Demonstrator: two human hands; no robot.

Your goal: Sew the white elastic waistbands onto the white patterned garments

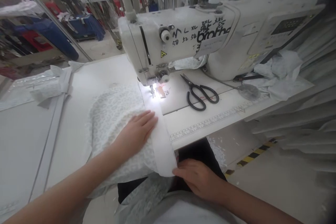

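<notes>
Pressed the patterned fabric (106,112) down with the left hand (138,129), pinched the white strip (164,150) with the right hand (196,178).
Laid the left hand palm down with fingers straight and close together, gripping nothing, reaching fingertips onto the strip; bent the right inward, closing its fingertips on the strip's near corner, just off the table (102,70) edge. Had the fabric, soft, rippled and mottled grey-green, lying left of the strip and draping lapward; had the strip, plain, smooth and long, running up to the lit presser foot (152,91) of the glossy, hard-cased sewing machine (147,42). Saw scissors (196,96) with black looped handles lying beneath its arm.
</notes>
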